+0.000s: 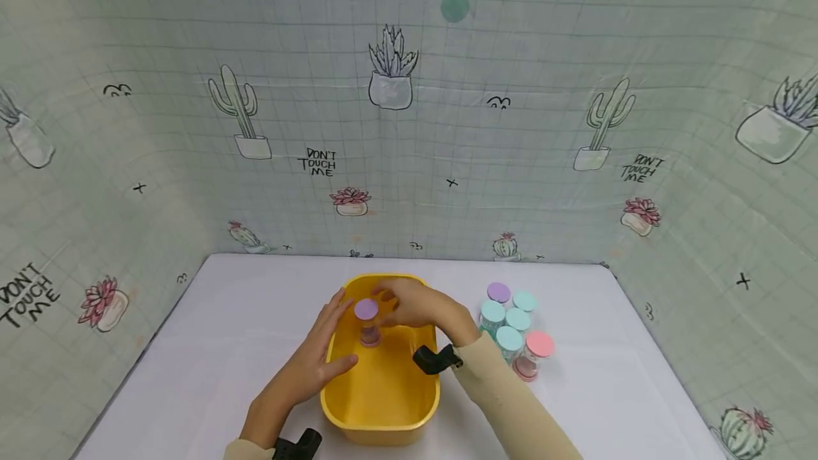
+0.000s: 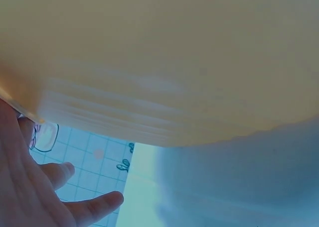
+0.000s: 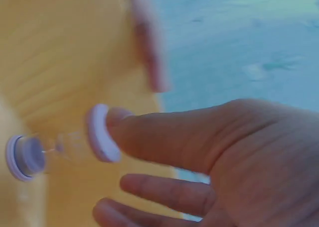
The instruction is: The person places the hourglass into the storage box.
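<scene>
Right hand (image 1: 412, 306) sets a purple-lidded jar (image 1: 367, 321) inside the yellow tub (image 1: 383, 403).
Fingertips pinch the lid — best lowered upright, away from the tub's wall; left hand (image 1: 317, 360) lies flat and relaxed on the tub's left rim, steadying it.

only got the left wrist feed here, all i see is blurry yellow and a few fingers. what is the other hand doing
Observer: The right hand is over the yellow tub, its fingertips at the lid of a purple-lidded jar inside.
Operator: is my left hand holding anything
Observer: No; the left hand rests flat with straight fingers on the tub's left rim.
Operator: any more jars around
Observer: Yes, a cluster of jars with teal, purple and pink lids stands on the white table, right of the tub.
</scene>
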The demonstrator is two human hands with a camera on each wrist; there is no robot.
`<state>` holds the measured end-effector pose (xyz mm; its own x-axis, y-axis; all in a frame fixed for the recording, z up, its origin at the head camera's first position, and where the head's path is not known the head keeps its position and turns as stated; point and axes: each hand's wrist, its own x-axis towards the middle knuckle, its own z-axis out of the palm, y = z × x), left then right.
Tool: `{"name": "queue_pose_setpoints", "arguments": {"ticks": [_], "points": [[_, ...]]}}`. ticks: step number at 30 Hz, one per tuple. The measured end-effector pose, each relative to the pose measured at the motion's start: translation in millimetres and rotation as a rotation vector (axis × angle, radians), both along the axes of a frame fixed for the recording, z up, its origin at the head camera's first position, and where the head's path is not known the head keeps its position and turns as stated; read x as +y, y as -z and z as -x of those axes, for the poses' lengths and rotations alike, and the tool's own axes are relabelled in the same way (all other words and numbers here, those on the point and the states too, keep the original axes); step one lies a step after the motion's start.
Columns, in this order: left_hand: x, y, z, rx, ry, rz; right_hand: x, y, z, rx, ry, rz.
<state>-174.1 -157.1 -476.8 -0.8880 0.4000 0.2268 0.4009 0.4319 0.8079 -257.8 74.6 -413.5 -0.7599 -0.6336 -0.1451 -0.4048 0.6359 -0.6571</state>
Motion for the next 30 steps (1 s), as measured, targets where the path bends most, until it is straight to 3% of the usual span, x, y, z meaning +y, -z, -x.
{"name": "queue_pose_setpoints", "arguments": {"ticks": [4,8,15,18,21,27,30], "points": [[-4,1.4,-7.7,0.0,-0.031,-0.012,29,-2.2,-27.6,0.069,0.04,0.192],[-3,2.8,-8.9,0.013,-0.008,-0.007,71,-5.8,-55.8,0.184,0.138,0.303],[2,1.1,-1.3,0.046,-0.001,-0.011,149,-0.8,-81.1,0.454,0.279,0.177],[2,0.8,-0.2,0.042,-0.001,-0.005,175,4.3,-88.6,0.503,0.342,0.134],[1,1.3,0.6,0.035,-0.003,-0.002,195,11.8,-94.3,0.453,0.43,0.091],[1,1.3,2.6,0.031,0.002,0.0,215,42.8,-99.0,0.132,0.585,0.019],[1,1.2,1.6,0.025,0.004,0.0,217,57.7,-98.3,0.053,0.614,0.011]]}}
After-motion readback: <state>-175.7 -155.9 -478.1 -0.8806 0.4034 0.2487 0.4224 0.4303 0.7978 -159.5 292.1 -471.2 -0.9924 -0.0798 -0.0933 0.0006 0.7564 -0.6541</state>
